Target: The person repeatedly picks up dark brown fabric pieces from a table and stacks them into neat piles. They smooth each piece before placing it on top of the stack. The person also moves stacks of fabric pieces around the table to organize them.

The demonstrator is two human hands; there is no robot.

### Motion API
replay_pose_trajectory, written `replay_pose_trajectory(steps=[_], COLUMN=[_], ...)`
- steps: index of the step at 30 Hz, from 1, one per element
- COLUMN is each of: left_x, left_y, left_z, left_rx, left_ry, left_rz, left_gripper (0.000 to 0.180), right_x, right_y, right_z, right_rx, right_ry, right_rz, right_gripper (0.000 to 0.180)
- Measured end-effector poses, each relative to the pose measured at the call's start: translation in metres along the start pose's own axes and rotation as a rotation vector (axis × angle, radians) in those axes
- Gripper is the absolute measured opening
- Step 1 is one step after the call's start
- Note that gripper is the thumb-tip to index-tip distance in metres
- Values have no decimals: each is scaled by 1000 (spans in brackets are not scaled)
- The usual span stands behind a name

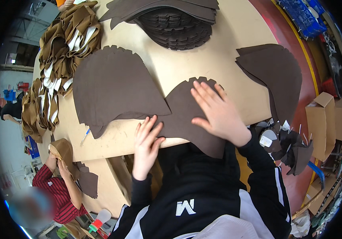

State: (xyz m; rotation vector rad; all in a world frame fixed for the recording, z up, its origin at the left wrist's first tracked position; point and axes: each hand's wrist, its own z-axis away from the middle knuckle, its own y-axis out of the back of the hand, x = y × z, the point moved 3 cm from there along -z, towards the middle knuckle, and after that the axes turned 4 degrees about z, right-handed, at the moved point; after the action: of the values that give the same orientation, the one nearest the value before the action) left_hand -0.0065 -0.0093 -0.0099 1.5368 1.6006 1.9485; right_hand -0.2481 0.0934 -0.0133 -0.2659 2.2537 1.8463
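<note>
A dark brown cut piece of sheet material (175,99) with a notched, rounded top lies on the pale table, its lower end hanging past the front edge. My right hand (217,109) rests flat on its rounded part, fingers stretched out. At its narrow left end, the fingertips of my left hand (147,143) touch the piece near the table edge, fingers slightly spread. A larger stack of similar brown pieces (113,81) lies to the left, meeting the piece at its tip. Neither hand grips anything.
More brown pieces (175,24) are piled at the far side, and another stack (276,75) lies at the right. Tan and white bundles (65,44) line the left. A pen (85,136) lies near the front edge. A co-worker (59,187) handles a tan piece at lower left. Cardboard boxes (320,123) stand right.
</note>
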Motion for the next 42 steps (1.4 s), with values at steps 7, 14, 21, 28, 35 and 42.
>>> replay_pose_trajectory(steps=[7,14,21,28,35,42], left_x=[5,25,48,62,15,-100], left_y=[0,-4,-26,-8,102,139], left_z=[-2,0,4,-16,-32,-5], left_rx=[119,108,192,26,466,722], left_ry=[194,91,121,-186,-198,321], left_rz=[239,220,602,846,478,260], left_gripper=[56,46,37,44,32,40], right_x=[-78,2,-18,16,17,-27], right_y=[-18,21,13,55,59,64], right_z=[36,0,37,45,16,-43], right_rx=[-198,144,-246,390,588,337], right_ry=[497,-82,364,-239,-317,-143], right_rz=[-528,-66,-112,-537,-803,-697], right_gripper=[86,80,65,31,27,35])
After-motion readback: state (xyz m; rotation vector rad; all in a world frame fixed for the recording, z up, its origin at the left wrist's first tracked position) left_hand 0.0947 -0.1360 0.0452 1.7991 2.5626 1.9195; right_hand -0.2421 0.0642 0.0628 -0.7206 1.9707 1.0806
